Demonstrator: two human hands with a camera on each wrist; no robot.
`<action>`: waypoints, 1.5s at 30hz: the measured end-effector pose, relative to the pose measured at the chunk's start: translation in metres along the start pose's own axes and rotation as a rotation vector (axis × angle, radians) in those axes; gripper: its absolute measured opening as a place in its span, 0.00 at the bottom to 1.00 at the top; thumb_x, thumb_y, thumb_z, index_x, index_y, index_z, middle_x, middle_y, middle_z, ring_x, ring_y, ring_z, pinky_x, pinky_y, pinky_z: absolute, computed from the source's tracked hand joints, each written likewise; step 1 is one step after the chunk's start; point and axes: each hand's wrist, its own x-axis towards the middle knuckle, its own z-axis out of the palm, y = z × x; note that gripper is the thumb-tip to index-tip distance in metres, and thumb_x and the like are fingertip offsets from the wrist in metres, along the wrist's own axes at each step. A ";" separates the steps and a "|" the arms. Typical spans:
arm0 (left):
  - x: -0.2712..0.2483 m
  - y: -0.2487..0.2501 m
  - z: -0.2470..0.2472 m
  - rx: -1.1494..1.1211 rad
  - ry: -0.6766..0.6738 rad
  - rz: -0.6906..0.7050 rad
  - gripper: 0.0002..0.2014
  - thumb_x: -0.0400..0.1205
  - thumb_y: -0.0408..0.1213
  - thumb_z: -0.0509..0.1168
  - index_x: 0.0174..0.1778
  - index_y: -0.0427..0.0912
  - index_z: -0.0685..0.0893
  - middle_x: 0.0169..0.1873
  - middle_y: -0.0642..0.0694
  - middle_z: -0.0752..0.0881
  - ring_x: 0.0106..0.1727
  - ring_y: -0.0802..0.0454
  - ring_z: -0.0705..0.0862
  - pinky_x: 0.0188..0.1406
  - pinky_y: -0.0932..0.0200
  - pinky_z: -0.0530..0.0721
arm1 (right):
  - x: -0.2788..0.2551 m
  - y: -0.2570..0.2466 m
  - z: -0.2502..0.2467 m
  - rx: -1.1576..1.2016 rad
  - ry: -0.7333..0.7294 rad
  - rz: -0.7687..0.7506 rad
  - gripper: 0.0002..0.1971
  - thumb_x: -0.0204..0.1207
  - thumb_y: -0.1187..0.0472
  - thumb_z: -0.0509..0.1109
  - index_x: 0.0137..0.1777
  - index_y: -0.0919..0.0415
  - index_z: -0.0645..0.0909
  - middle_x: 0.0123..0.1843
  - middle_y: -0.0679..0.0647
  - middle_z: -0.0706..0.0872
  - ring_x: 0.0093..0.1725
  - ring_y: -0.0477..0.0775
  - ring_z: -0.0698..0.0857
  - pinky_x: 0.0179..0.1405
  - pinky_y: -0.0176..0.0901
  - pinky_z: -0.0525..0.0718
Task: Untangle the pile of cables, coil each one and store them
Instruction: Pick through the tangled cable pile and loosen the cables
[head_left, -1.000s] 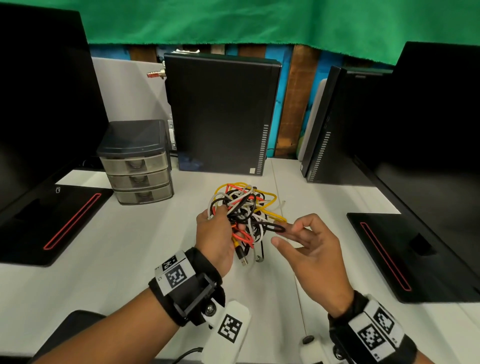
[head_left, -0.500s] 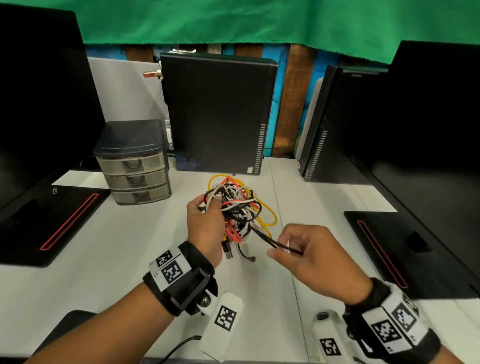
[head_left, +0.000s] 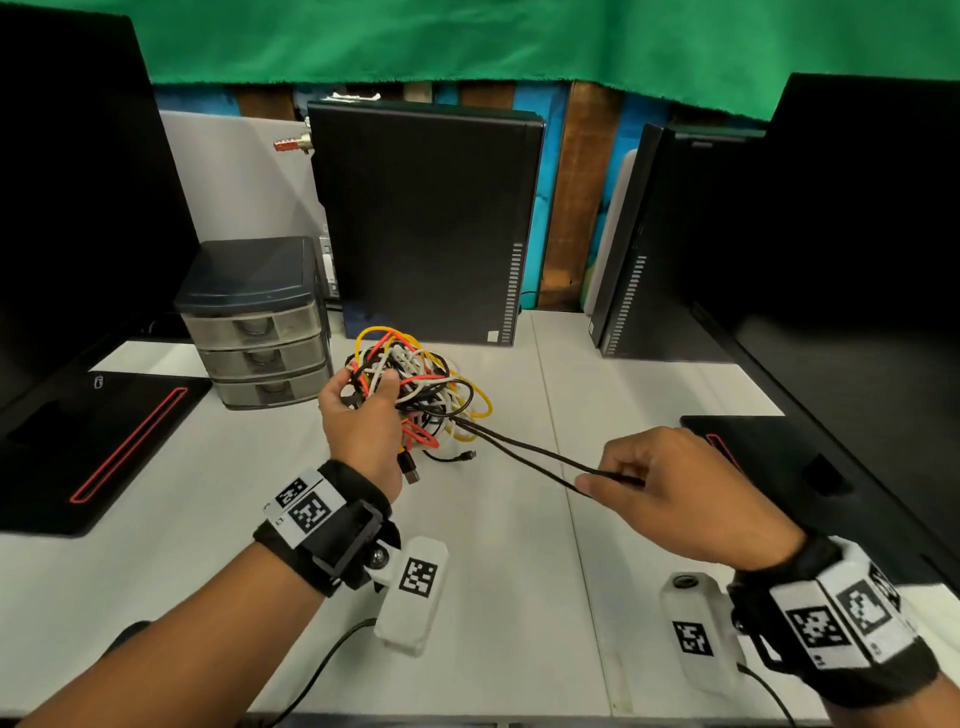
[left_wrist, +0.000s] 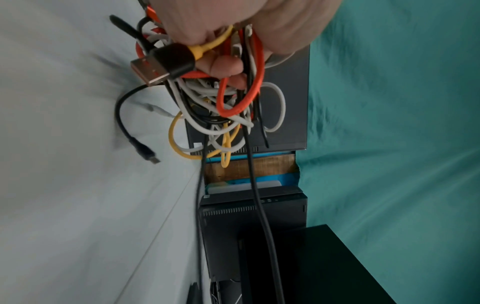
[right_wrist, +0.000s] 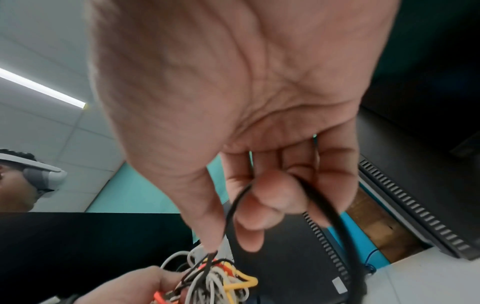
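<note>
A tangle of yellow, orange, white and black cables (head_left: 421, 384) is lifted above the white desk (head_left: 493, 571), gripped by my left hand (head_left: 363, 410). In the left wrist view my left hand (left_wrist: 228, 49) has its fingers curled round the cable tangle (left_wrist: 226, 107), and a USB plug (left_wrist: 155, 65) sticks out. My right hand (head_left: 618, 480) pinches a doubled loop of black cable (head_left: 524, 454) drawn out taut to the right of the tangle. The right wrist view shows that black cable (right_wrist: 324, 207) running through my right hand (right_wrist: 270, 197).
A small grey three-drawer organiser (head_left: 257, 322) stands left of the tangle, drawers closed. Black computer towers (head_left: 426, 223) stand at the back. Monitor bases (head_left: 78, 447) lie at the left and right (head_left: 810, 467).
My right hand has pulled the black cable loop down and to the right, stretching it out of the tangle. My left hand has lifted the tangle slightly, up and back.
</note>
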 end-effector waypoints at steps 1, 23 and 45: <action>0.000 -0.002 0.000 0.005 0.005 -0.007 0.22 0.85 0.36 0.69 0.71 0.55 0.71 0.61 0.43 0.86 0.53 0.42 0.90 0.55 0.36 0.89 | 0.001 0.000 0.000 0.000 -0.003 0.020 0.22 0.80 0.42 0.71 0.27 0.50 0.78 0.20 0.42 0.77 0.21 0.42 0.74 0.27 0.38 0.73; 0.004 -0.028 -0.009 0.009 -0.024 -0.134 0.26 0.83 0.31 0.70 0.74 0.52 0.70 0.63 0.38 0.86 0.54 0.42 0.91 0.43 0.52 0.91 | 0.013 0.015 0.016 0.299 -0.248 0.109 0.25 0.62 0.30 0.73 0.55 0.42 0.85 0.23 0.44 0.79 0.24 0.42 0.78 0.32 0.35 0.78; 0.000 -0.029 -0.018 0.132 -0.216 -0.122 0.29 0.77 0.24 0.75 0.73 0.31 0.73 0.50 0.31 0.91 0.49 0.36 0.93 0.40 0.47 0.92 | 0.008 0.023 -0.020 -0.506 0.088 0.212 0.34 0.71 0.40 0.78 0.77 0.42 0.73 0.66 0.46 0.83 0.67 0.52 0.79 0.62 0.50 0.81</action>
